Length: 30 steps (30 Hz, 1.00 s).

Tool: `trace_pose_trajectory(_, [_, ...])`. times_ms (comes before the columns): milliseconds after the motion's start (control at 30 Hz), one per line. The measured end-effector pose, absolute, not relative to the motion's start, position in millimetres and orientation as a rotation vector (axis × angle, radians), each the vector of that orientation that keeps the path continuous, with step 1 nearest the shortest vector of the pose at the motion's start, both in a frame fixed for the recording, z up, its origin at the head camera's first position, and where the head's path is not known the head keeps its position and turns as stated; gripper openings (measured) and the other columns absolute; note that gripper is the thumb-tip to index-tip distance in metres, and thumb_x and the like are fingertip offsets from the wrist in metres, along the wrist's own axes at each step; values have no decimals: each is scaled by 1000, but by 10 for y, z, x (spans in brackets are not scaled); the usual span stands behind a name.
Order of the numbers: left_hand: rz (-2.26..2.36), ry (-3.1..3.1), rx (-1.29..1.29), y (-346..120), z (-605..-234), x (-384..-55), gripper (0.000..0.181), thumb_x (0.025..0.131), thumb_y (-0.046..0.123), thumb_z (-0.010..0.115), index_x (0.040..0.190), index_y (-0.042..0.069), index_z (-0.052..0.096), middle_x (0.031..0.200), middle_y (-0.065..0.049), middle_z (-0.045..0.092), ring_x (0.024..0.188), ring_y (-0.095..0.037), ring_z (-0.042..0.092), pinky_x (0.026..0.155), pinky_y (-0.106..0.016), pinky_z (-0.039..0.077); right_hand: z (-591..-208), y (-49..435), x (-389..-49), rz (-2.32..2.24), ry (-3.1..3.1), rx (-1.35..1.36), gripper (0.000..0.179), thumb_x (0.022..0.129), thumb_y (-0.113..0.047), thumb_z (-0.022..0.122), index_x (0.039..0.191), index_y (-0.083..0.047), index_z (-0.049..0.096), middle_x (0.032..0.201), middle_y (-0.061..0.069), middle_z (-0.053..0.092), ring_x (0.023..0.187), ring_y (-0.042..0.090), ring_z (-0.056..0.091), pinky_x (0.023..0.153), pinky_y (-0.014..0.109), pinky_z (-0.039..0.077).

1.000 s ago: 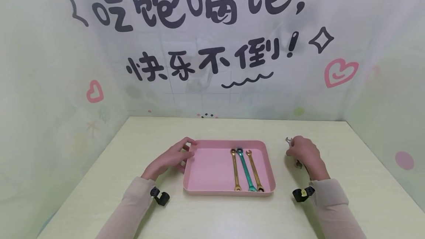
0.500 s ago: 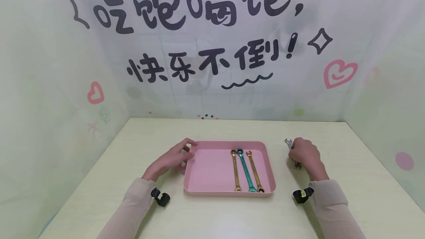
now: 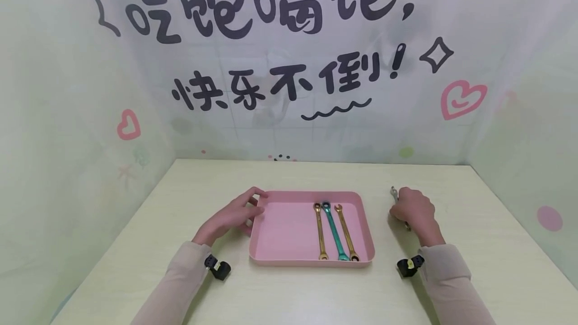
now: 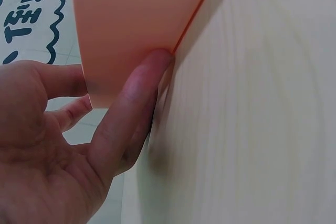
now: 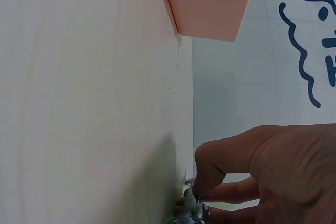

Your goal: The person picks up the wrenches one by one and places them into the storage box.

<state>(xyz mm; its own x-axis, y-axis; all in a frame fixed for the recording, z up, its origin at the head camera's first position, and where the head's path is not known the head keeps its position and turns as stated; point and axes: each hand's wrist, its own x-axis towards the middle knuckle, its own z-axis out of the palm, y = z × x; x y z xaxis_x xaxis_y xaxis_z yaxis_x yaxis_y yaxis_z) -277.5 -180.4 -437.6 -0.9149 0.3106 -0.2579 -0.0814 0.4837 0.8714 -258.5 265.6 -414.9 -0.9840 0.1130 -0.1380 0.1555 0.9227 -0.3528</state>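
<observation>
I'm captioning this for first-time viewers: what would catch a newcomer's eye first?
Probably the large black Chinese lettering on the pale backdrop, high in the head view. Below it, on the pale wood-grain table, the pink rectangular tray stands out, with two gold metal wrenches and one teal metal wrench in its right half. To the tray's right, the right hand holds a silver metal wrench, partly hidden.

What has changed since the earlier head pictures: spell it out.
The silver wrench has turned in the right hand; its far end now looks narrower, nearly edge-on. Nothing was let go. The left hand stays on the pink tray; the gold wrenches and teal wrench lie as before.
</observation>
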Motion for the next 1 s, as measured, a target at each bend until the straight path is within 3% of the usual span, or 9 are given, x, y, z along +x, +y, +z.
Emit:
trace_pose_trajectory(433, [1413,2348,188,-1802,-4373,-2772,41,103,16,57,144,20,49,132,-19,47,90,-28,64,61,-38,62,-4130,2656,-2551,-625,3009,218,11,84,-7,53,73,-6,49,67,9,50,59,24,49,51,34,39])
trace_pose_trajectory(833, [1416,2353,185,-1805,-4392,-2763,41,104,16,56,144,20,49,132,-20,48,89,-28,65,60,-37,62,-4075,2665,-2591,-745,2926,156,22,83,-8,52,62,-14,47,56,-3,41,51,14,42,46,24,30])
trace_pose_trajectory(1000, [1419,2349,191,-1803,-4373,-2762,41,103,16,57,143,20,50,132,-19,47,90,-28,64,61,-38,63,-4015,2687,-2616,-881,2886,80,23,81,-6,49,59,-13,50,53,-4,42,50,13,46,48,24,35])
